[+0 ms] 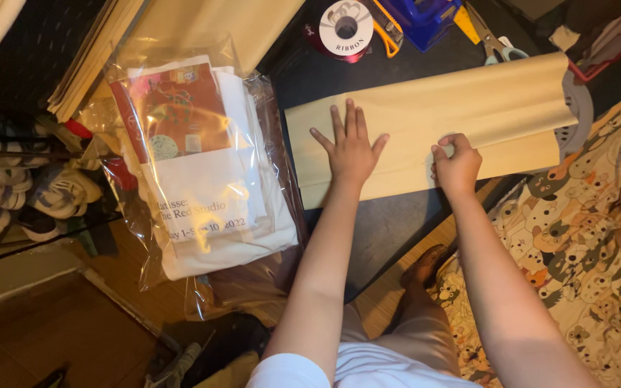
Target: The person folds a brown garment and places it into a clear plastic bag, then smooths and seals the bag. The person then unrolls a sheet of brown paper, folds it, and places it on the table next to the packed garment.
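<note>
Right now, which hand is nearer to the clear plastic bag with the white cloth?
Left. The left hand lies flat on the tan paper, just right of the plastic bag. The right hand presses the paper further from the bag.

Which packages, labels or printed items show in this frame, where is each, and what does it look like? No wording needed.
Clear plastic bag: left of the left hand, holding folded white fabric.
Printed card: inside that bag, on top; rectangular, red-orange with green patches.
Ribbon spool: top centre; round, white label face, dark red ribbon.
Tan paper: under both hands; right hand presses its fold; no print visible.
</note>
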